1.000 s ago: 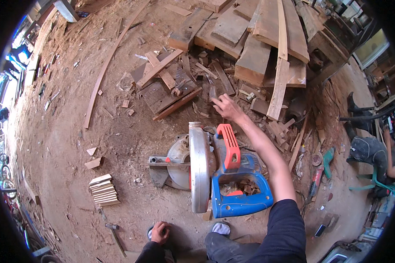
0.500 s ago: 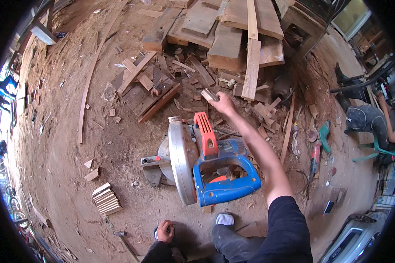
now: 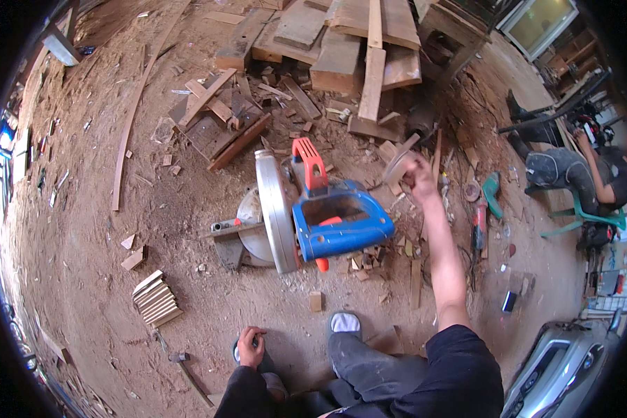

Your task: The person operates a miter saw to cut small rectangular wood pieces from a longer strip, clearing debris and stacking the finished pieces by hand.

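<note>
In my right hand is a short strip of wood, blurred by motion, held above the offcuts right of the saw. A miter saw with a blue handle, an orange upper grip and a silver blade guard stands on the ground in front of me. My left hand is low, close to my left foot, with its fingers curled; whatever they hold, if anything, is hidden. Left of it, a neat row of cut wood strips lies on the dirt, with a hammer just below.
Thick boards are stacked at the back, with scrap wood before them. On the right lie a green power tool, a red grinder and a phone. Another person sits on a green chair; a silver vehicle part is nearby.
My right hand has swung right with the wood, from behind the saw to beside it. The saw and surroundings sit further up and left in view. My left hand stays low.
</note>
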The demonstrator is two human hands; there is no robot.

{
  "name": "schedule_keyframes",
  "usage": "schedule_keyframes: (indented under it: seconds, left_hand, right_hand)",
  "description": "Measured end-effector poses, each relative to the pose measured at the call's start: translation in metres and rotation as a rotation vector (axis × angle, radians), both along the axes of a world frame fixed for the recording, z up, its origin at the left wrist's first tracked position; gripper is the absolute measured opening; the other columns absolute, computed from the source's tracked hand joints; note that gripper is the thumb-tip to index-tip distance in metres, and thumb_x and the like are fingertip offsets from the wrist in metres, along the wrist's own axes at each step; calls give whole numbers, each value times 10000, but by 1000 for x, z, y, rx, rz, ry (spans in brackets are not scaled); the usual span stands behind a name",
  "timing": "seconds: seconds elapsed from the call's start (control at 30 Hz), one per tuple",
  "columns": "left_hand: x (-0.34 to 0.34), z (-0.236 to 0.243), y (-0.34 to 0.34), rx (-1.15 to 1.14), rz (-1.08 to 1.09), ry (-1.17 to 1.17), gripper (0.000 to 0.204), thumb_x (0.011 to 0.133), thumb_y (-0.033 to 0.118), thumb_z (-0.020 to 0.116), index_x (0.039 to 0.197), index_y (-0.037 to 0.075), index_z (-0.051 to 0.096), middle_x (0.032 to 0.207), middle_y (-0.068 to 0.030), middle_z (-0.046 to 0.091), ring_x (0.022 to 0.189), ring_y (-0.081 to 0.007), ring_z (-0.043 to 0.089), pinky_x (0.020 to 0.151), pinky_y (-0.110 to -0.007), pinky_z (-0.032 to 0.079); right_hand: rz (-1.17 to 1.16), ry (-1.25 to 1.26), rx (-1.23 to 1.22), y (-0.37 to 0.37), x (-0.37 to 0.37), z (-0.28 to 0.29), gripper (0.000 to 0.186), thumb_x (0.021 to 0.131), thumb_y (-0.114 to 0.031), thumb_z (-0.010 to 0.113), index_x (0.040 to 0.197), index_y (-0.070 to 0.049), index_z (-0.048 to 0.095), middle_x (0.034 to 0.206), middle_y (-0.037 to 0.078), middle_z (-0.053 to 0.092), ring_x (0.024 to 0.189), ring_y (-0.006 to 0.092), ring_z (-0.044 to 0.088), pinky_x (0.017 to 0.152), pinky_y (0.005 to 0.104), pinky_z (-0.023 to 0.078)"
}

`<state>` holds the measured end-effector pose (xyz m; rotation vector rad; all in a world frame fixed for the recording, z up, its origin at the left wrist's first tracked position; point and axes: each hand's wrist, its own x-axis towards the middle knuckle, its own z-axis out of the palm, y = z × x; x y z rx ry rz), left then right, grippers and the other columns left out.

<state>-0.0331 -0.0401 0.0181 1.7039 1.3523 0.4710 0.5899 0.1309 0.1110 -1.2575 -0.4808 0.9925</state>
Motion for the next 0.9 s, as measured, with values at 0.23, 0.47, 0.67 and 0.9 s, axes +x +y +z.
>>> schedule_keyframes:
  seconds: [0.23, 0.47, 0.67, 0.9]
  left_hand:
    - [6, -9, -6, 62, -6, -37, 122, 853, -57, 597, 899, 22, 679, 940, -138, 680, 917, -314, 677, 826, -381, 520]
    - [16, -2, 6, -50, 49, 0, 93, 885, -3, 639, 943, 27, 704, 925, -109, 692, 883, -278, 677, 794, -366, 523]
    - [26, -7, 44, -212, -145, -312, 509, 888, 143, 784, 1354, 68, 593, 1258, -112, 666, 1095, -200, 660, 943, -355, 535]
    - [80, 76, 86, -375, -277, -609, 835, 746, 116, 909, 1454, 67, 471, 1388, -111, 573, 1179, -195, 614, 996, -362, 537]
  right_hand:
    - [469, -1511, -762, -60, 6, 33, 501, 730, -234, 899, 1090, 71, 729, 986, 75, 768, 859, 143, 686, 757, 320, 541]
    - [258, -664, -609, -146, -76, -28, 256, 859, -216, 805, 1014, -23, 740, 764, 24, 677, 628, 82, 587, 530, 235, 441]
    - [619, 712, -728, -182, -195, -41, 381, 939, -410, 692, 1103, -84, 582, 751, -9, 540, 561, 78, 472, 460, 200, 363]
    - [922, 891, -696, -164, -292, -11, 576, 1024, -605, 370, 975, -67, 571, 734, -48, 427, 553, 77, 381, 479, 232, 301]
